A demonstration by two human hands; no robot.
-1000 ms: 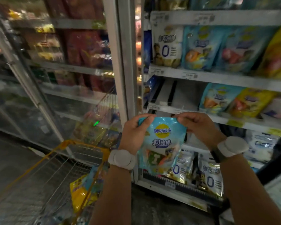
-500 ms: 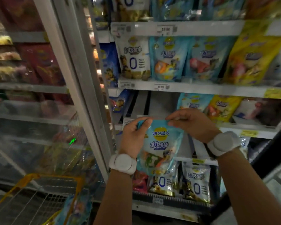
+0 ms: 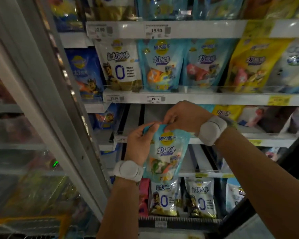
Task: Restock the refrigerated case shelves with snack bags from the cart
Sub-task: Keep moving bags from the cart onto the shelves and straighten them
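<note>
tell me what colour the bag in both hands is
Light blue, with a yellow circle logo near the top; the bag shows best in the head view.

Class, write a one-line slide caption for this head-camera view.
Both hands, left hand and right hand, pinch a light-blue plastic snack bag before the refrigerated case's white shelf.

Shop: price-tagged shelves (image 3: pixel 188 99) of snack bags (image 3: pixel 160 66)

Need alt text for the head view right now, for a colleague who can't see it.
Both hands, left hand and right hand, pinch the top edge of a light blue snack bag before an open refrigerated case, level with a partly bare shelf. Similar bags fill the shelf above.
</note>
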